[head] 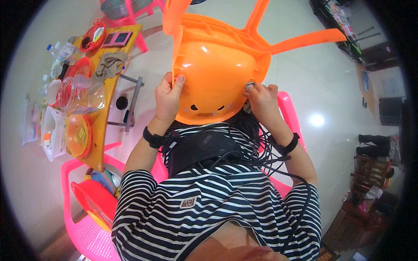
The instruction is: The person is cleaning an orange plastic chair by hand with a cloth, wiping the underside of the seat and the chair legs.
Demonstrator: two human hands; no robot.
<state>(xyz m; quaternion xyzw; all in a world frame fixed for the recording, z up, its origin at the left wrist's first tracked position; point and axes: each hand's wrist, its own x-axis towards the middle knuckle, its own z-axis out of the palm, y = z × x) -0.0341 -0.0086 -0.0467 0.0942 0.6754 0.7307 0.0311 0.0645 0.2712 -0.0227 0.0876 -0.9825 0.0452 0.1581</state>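
An orange plastic chair lies tipped across my lap, its legs pointing up and away from me. Its backrest, nearest my body, has two dark eye-shaped cutouts. My left hand grips the left edge, thumb resting on the smooth orange face. At the right edge, my right hand pinches a small greyish cloth against the plastic. More crumpled cloth shows below that hand, partly hidden by it.
To the left stands a wooden table with a clear plastic jar, a brown rag, bottles and red baskets. A pink chair holding a red basin is at lower left. Black cables hang by my waist.
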